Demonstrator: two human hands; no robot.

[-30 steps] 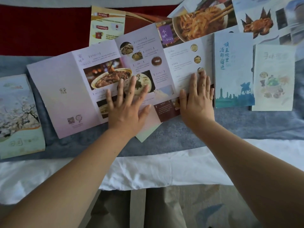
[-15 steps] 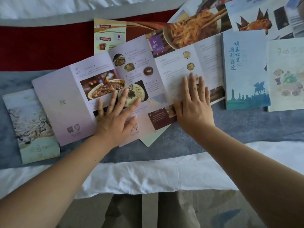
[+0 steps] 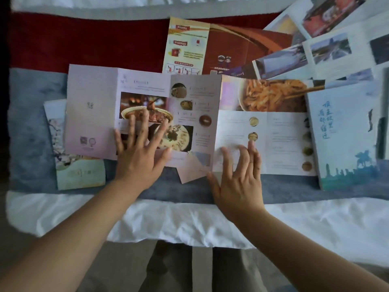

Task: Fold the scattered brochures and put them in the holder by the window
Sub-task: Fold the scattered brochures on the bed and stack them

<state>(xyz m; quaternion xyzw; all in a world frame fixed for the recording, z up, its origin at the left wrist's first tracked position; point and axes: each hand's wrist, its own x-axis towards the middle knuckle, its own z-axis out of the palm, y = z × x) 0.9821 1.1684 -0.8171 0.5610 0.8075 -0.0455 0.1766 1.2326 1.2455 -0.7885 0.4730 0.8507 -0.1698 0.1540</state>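
Both grips are apart and hold nothing. The left grip (image 3: 141,159) lies flat with its fingers spread on the long unfolded food brochure (image 3: 94,123), over the dish photographs of its middle panels. The right grip (image 3: 237,182) sits just beside it, fingers loosely spread. Its fingertips (image 3: 251,144) reach onto the brochure's white panel, and its palm is over the near edge of the paper; motion blur hides whether they press down. The brochure runs across the bed, its crease between the two grips slightly raised. A loose paper corner (image 3: 189,171) pokes out below that crease. The brochure's pink left panel overlaps a folded blossom brochure (image 3: 80,175), and its right end meets a folded blue skyline brochure (image 3: 345,133). Beyond it lie an open red-and-yellow brochure (image 3: 187,45) and, farther right, several open scenic photo brochures (image 3: 336,49). All rest on a blue-grey bed runner (image 3: 29,123) with a dark red band (image 3: 84,39), above a white sheet (image 3: 189,218).
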